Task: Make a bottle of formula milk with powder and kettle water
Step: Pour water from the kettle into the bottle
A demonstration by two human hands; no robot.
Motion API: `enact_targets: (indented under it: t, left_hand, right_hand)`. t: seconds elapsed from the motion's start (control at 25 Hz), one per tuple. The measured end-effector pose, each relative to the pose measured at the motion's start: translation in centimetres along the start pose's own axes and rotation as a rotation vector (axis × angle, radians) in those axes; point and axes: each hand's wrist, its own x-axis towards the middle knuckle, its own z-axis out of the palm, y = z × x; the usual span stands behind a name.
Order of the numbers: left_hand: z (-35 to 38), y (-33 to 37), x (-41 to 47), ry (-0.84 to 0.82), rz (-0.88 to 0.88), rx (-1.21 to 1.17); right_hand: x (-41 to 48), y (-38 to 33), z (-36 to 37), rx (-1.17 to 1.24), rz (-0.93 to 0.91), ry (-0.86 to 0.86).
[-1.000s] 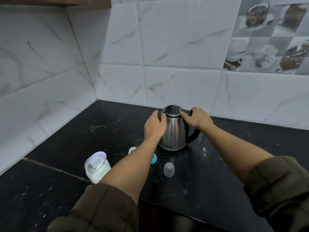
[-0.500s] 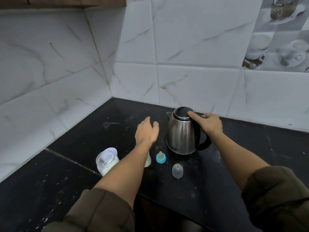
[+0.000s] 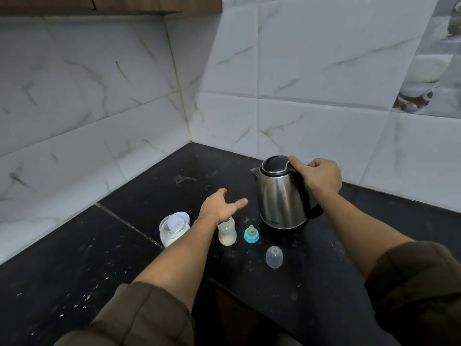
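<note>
left hand point(image 3: 219, 206) dropped above bottle point(image 3: 227, 232); right hand point(image 3: 320, 176) grips kettle point(image 3: 280, 193).

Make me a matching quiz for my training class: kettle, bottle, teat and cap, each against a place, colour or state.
1 kettle
2 bottle
3 teat
4 cap

A clear dome, nearest the camera
B blue ring, standing between bottle and kettle
C held at the handle by the right hand
D pale contents at the bottom, top hidden by the left hand

Pairs: 1-C, 2-D, 3-B, 4-A
</note>
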Motion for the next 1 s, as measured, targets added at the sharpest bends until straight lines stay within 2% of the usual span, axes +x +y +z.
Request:
enact_targets:
  t: [0.16, 0.32, 0.72, 1.0]
  left_hand:
    - [-0.2, -1.4, -0.2, -0.110, -0.062, 0.128]
    - [0.6, -2.6, -0.3, -0.149, -0.114, 0.223]
    - [0.5, -2.6, 0.3, 0.035, -0.094, 0.220]
    - [-1.4, -1.4, 1.3, 0.087, -0.045, 0.187]
  right_hand:
    - [-0.1, -1.8, 0.5, -0.057, -0.095, -0.051]
    - [-0.5, -3.1, 1.3, -0.082, -0.171, -0.071]
    - [-1.9, -6.4, 2.6, -0.218, -0.315, -0.139]
    - [-2.1, -8.6, 2.7, -0.349, -0.427, -0.146]
